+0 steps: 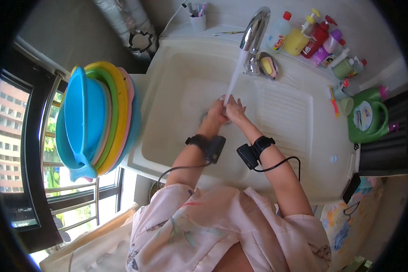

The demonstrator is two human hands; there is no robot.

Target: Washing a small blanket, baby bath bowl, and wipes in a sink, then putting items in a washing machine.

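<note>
Both hands, left and right, are pressing together under the water in the sink, hiding the drain and whatever lies between them.

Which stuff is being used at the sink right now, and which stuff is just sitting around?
In use:
left hand
right hand
water stream
tap
white sink

Just sitting around:
stacked coloured basins
green jug
bottles
soap dish
cup of brushes
</note>
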